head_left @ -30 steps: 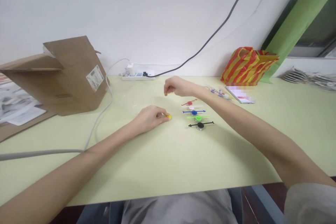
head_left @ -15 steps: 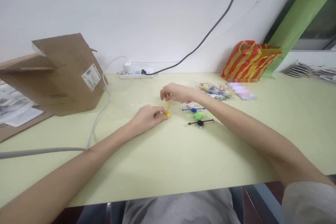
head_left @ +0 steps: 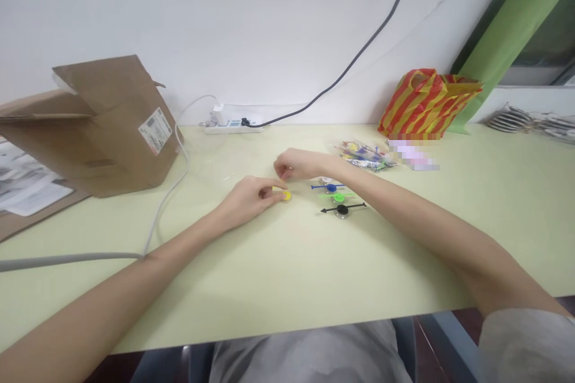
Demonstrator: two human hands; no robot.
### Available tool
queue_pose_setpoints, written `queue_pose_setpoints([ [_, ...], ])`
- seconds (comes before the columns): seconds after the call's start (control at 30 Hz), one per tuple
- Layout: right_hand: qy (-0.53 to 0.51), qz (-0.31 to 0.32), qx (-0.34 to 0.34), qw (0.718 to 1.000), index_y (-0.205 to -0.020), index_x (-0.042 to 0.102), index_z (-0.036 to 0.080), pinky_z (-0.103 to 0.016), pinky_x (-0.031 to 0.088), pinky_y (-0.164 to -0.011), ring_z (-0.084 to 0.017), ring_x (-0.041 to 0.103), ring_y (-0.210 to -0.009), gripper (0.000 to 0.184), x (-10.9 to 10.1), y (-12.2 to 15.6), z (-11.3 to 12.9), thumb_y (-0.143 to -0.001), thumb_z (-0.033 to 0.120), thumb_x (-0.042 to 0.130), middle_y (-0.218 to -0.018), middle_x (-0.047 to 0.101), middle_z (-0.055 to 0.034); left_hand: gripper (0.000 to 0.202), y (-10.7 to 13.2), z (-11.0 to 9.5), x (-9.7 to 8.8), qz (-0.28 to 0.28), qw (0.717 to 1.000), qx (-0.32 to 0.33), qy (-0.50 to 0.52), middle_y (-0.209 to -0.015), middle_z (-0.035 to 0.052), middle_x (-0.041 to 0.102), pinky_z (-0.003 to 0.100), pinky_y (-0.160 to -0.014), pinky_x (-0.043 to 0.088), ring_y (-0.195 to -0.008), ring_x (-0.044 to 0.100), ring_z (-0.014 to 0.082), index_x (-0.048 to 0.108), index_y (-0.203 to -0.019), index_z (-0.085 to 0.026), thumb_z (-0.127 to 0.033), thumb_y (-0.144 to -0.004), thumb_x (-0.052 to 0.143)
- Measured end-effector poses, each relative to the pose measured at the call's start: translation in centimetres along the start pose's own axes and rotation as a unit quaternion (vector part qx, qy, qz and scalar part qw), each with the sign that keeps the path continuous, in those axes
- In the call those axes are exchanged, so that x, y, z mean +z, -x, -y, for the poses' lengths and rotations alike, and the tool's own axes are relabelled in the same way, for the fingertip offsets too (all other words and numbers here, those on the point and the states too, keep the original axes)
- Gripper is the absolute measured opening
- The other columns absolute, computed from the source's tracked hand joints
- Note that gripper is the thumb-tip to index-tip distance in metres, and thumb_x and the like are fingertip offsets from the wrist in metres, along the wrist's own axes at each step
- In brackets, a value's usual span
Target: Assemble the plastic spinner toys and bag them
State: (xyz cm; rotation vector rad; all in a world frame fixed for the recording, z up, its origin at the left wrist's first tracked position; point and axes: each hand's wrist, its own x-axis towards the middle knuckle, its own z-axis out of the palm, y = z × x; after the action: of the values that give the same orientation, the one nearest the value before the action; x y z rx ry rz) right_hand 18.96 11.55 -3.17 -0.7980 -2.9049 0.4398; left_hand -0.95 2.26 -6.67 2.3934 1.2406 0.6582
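Thumb and fingers of my left hand are closed on the edge of a small yellow arrow spinner at the table's middle. Just beyond it, my right hand bends down with its fingertips drawn together. Those fingertips cover the place by the yellow arrow, so what they grip is hidden. To the right, beneath and beside my right forearm, lie a blue arrow spinner, a green arrow spinner and a black arrow spinner on clear round bases. A white piece shows partly behind them.
A clear bag of colourful spinner parts lies behind my right forearm, near a striped red-and-yellow bag. An open cardboard box stands at left. A grey cable runs past my left forearm; a power strip sits by the wall.
My right hand has lowered slightly toward the yellow spinner, and its fingers have closed in. The yellow arrow that stuck out between the hands is now covered. My left hand stays nearly in place.
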Motion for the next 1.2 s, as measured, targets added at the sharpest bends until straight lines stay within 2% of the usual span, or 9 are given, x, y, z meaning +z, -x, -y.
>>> queue_pose_setpoints([
  [0.13, -0.042, -0.026, 0.026, 0.998, -0.081, 0.066, 0.013, -0.024, 0.040, -0.063, -0.014, 0.059, -0.072, 0.013, -1.4, 0.6, 0.5, -0.081, 0.002, 0.060, -0.083, 0.072, -0.0056, 0.025, -0.1, -0.3, -0.4, -0.092, 0.996, -0.015, 0.010, -0.061, -0.0048, 0.049, 0.026, -0.060, 0.033, -0.057, 0.041, 0.0110, 0.076, -0.096, -0.021, -0.040, -0.095, 0.060],
  [0.27, -0.107, 0.004, 0.023, 0.994, -0.083, 0.067, 0.013, -0.023, 0.040, -0.061, -0.011, 0.058, -0.065, 0.011, -2.6, 1.2, 1.8, -0.083, 0.004, 0.060, -0.077, 0.071, -0.0029, 0.021, -0.4, -0.1, -0.8, -0.199, 0.979, -0.045, 0.004, -0.069, -0.0035, 0.051, 0.026, -0.064, 0.037, -0.065, 0.047, 0.0128, 0.068, -0.098, -0.019, -0.038, -0.094, 0.061],
  [0.33, -0.129, 0.039, 0.024, 0.991, -0.085, 0.067, 0.012, -0.023, 0.039, -0.058, -0.009, 0.053, -0.058, 0.009, -2.9, 1.4, 2.4, -0.085, 0.006, 0.060, -0.077, 0.070, -0.0022, 0.026, -0.5, 0.3, -1.0, -0.174, 0.983, -0.051, 0.010, -0.073, -0.0017, 0.054, 0.027, -0.064, 0.037, -0.067, 0.048, 0.0134, 0.067, -0.091, -0.018, -0.043, -0.096, 0.058],
  [0.4, -0.141, 0.075, 0.029, 0.987, -0.086, 0.068, 0.011, -0.023, 0.038, -0.057, -0.008, 0.050, -0.054, 0.007, -3.1, 1.6, 2.7, -0.085, 0.008, 0.061, -0.075, 0.070, -0.0016, 0.037, -0.5, 0.5, -1.1, -0.110, 0.993, -0.044, 0.024, -0.077, 0.0003, 0.056, 0.028, -0.064, 0.037, -0.068, 0.048, 0.0135, 0.066, -0.080, -0.017, -0.046, -0.098, 0.054],
  [0.5, -0.160, 0.125, 0.039, 0.978, -0.087, 0.069, 0.011, -0.024, 0.038, -0.057, -0.009, 0.053, -0.057, 0.007, -3.1, 1.5, 2.4, -0.085, 0.013, 0.063, -0.072, 0.070, -0.0016, 0.043, -0.5, 0.6, -0.9, -0.028, 0.998, -0.029, 0.050, -0.079, 0.0009, 0.056, 0.028, -0.064, 0.037, -0.067, 0.047, 0.0128, 0.062, -0.069, -0.017, -0.047, -0.099, 0.052],
  [0.57, -0.158, 0.155, 0.049, 0.974, -0.086, 0.070, 0.011, -0.024, 0.038, -0.058, -0.010, 0.055, -0.060, 0.007, -2.9, 1.4, 2.1, -0.084, 0.015, 0.064, -0.073, 0.071, -0.0018, 0.043, -0.5, 0.5, -0.8, -0.006, 0.998, -0.027, 0.063, -0.080, 0.0008, 0.056, 0.028, -0.064, 0.037, -0.067, 0.047, 0.0126, 0.059, -0.067, -0.017, -0.045, -0.098, 0.052],
  [0.8, -0.101, 0.151, 0.049, 0.982, -0.091, 0.073, 0.012, -0.025, 0.034, -0.057, -0.010, 0.047, -0.061, 0.012, -2.7, 1.2, 2.1, -0.083, 0.012, 0.064, -0.075, 0.066, 0.0006, 0.040, -0.6, 0.2, -0.9, 0.000, 0.998, -0.036, 0.053, -0.088, 0.0036, 0.062, 0.028, -0.067, 0.041, -0.076, 0.053, 0.0155, 0.067, -0.080, -0.017, -0.049, -0.098, 0.051],
  [1.0, -0.095, 0.120, 0.042, 0.987, -0.083, 0.069, 0.014, -0.027, 0.039, -0.064, -0.013, 0.053, -0.068, 0.005, -4.9, 2.4, 1.3, -0.082, 0.011, 0.065, -0.075, 0.065, 0.0004, 0.033, -0.5, 0.1, -0.8, 0.012, 0.997, -0.003, 0.074, -0.103, 0.0049, 0.069, 0.028, -0.073, 0.043, -0.088, 0.057, 0.0178, 0.074, -0.105, -0.021, -0.045, -0.098, 0.053],
  [1.2, -0.129, 0.088, 0.039, 0.987, -0.082, 0.068, 0.014, -0.029, 0.042, -0.068, -0.015, 0.057, -0.074, 0.007, -6.9, 4.1, -0.3, -0.087, 0.017, 0.066, -0.076, 0.067, -0.0024, 0.028, -0.9, 0.1, 0.0, 0.004, 0.995, 0.001, 0.100, -0.092, 0.0044, 0.070, 0.029, -0.070, 0.043, -0.080, 0.057, 0.0163, 0.079, -0.090, -0.022, -0.046, -0.091, 0.065],
])
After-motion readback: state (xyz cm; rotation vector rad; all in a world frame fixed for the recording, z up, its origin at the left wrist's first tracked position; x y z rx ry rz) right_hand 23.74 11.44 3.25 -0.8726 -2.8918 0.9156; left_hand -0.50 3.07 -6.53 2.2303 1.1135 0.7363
